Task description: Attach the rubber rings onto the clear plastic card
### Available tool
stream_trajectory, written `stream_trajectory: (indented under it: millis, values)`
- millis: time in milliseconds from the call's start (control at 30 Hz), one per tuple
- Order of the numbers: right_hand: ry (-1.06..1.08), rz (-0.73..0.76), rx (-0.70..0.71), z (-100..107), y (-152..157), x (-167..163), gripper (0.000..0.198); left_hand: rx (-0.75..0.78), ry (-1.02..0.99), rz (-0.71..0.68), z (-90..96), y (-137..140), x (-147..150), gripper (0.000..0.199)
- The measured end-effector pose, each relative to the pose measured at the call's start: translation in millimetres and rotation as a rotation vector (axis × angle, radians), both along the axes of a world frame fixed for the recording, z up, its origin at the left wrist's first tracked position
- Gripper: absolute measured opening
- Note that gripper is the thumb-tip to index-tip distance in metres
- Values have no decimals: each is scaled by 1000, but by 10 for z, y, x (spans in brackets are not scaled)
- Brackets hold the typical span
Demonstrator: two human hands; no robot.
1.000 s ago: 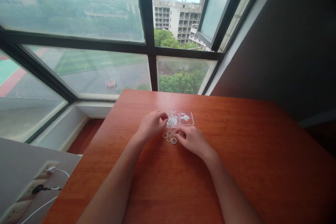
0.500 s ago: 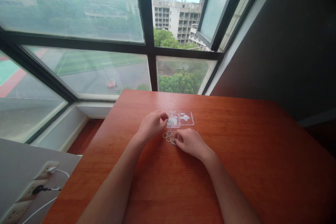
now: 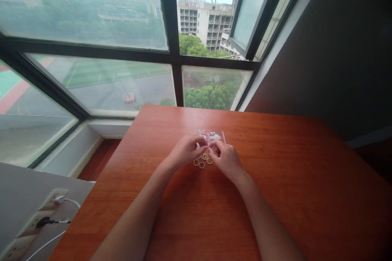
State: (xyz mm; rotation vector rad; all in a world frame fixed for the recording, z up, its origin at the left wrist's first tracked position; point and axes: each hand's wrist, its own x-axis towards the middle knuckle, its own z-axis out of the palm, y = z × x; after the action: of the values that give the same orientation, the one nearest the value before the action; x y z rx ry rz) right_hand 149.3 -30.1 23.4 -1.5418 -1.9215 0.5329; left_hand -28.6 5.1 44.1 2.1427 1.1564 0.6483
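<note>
Red-brown wood fills much of my head view: a table (image 3: 275, 163) that runs up to a dark-framed window (image 3: 175, 61). Over its far part I see the left hand (image 3: 185, 151) and the right hand (image 3: 226, 158) brought together, thumb and finger curled in on each, the tips touching or just beside one another. Whether either pinches anything I cannot tell; the spot is too small from here. Loose rings (image 3: 202, 162), some yellowish, some grey, lie on the wood just below those tips, on the near side. Beyond the fingers and partly covered by them sits a clear case (image 3: 223, 135), with small pieces (image 3: 200, 133) at its left. I judge the step in hand to be close, two-handed fingertip work. As I read it, the next move calls for a light, steady pinch, knuckles kept off the rings.
</note>
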Motion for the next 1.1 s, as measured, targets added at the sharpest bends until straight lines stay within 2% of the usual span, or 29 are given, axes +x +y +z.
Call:
stream_trajectory:
  millis: [200, 400, 500, 733, 900, 1100]
  values:
    - [8, -18, 34, 1, -2, 2, 9, 23, 6, 12, -2, 1, 6, 13]
    - [-22, 22, 25, -31, 16, 34, 10, 148, 90, 222, -13, 71, -96, 11]
    - [-42, 43, 0, -25, 9, 30, 10, 158, 130, 272, -24, 76, -107, 11]
    - [-110, 125, -36, 15, -28, -1, 11, 132, 208, 275, -13, 36, -56, 11]
    - [-141, 222, -87, 81, -80, -25, 12, 152, 187, 283, -23, 58, -97, 12]
    - [-197, 269, -163, 130, -113, -29, 10, 170, 175, 286, -16, 60, -110, 13]
